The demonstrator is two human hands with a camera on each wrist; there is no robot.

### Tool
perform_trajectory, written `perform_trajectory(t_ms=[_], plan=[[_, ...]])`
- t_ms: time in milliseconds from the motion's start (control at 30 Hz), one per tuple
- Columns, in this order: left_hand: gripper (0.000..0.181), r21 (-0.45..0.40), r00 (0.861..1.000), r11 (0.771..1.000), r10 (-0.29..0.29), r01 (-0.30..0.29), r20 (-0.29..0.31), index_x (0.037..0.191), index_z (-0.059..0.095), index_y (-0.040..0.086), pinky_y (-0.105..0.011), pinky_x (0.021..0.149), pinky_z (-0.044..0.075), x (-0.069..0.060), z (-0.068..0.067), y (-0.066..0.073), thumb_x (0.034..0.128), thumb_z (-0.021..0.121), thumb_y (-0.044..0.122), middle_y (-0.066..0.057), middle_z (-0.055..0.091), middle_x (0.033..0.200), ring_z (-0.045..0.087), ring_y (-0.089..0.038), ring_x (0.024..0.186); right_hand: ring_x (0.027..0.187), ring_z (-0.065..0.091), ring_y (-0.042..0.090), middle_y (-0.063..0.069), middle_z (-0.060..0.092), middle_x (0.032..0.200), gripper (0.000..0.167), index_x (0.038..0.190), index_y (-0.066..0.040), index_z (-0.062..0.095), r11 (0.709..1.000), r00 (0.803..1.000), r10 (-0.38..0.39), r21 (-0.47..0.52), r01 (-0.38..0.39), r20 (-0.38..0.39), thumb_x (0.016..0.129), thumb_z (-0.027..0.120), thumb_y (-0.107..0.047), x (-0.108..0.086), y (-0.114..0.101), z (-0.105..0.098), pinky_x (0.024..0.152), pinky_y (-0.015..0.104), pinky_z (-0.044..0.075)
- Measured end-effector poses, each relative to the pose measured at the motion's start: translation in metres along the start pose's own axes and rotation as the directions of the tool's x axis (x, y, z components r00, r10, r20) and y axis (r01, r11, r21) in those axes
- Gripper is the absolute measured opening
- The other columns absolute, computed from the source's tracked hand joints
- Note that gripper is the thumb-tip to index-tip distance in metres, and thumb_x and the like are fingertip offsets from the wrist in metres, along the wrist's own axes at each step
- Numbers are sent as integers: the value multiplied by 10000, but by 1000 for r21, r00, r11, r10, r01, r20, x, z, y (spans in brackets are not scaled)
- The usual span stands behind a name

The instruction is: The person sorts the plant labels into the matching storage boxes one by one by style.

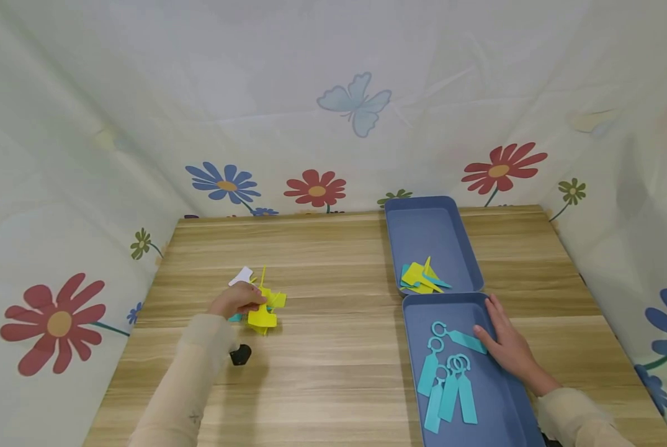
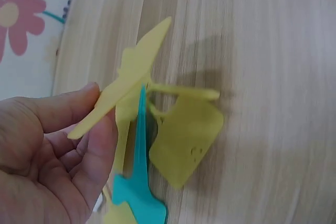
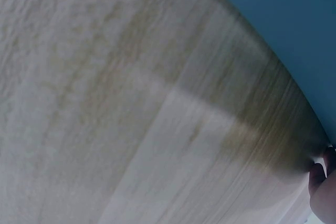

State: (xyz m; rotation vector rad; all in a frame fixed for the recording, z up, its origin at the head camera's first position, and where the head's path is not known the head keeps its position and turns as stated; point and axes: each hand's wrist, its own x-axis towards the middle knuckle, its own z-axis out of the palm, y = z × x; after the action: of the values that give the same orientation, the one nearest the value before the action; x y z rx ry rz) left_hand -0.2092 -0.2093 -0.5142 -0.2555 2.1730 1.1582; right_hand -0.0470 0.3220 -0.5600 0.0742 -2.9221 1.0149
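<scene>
Across a wood-grain table [image 1: 333,379], a near blue tray [image 1: 495,403] adjoins a far blue tray [image 1: 425,233].
The right hand [image 1: 509,346] grips the near blue tray's rim; the left hand [image 1: 237,300] is at the table's left. Turquoise ringed tags [image 1: 449,397] lie in the near blue tray; the left hand's thumb and fingers pinch a yellow label [image 2: 124,84].
</scene>
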Motion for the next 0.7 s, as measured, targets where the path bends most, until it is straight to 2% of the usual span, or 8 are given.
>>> perform_trajectory(t_ms=[133,333,533,700], plan=[[154,-2,999,1000,21,-21,31,716,483,88,-148,504,429,2,11,9,841,568,117,34,501,581,494,-44,503,1269,206,466,171,71,1475,691,1413,-40,120,1000,1000,7,0,-7,4,891,497,-292,0,1,0,867,667,248],[247,6,997,1000,26,-27,77,644,435,116,-152,431,343,10,26,18,847,569,162,32,491,526,429,-41,439,1275,200,459,176,78,1472,688,1411,-36,132,1000,1000,1,7,-1,0,888,503,-287,1,1,0,867,668,251],[216,14,995,999,35,-36,97,674,476,108,-175,510,415,7,41,36,847,575,191,17,516,585,486,-62,505,1272,206,462,182,84,1470,686,1406,-24,143,1000,1000,-5,4,5,-10,886,509,-282,1,1,0,863,662,257],[168,-34,987,998,58,-53,151,730,500,72,-148,484,425,7,54,54,871,534,158,10,537,574,496,-47,479,1275,201,460,181,84,1471,690,1409,-31,139,1000,1000,0,3,0,-7,885,509,-287,1,1,0,868,661,257]])
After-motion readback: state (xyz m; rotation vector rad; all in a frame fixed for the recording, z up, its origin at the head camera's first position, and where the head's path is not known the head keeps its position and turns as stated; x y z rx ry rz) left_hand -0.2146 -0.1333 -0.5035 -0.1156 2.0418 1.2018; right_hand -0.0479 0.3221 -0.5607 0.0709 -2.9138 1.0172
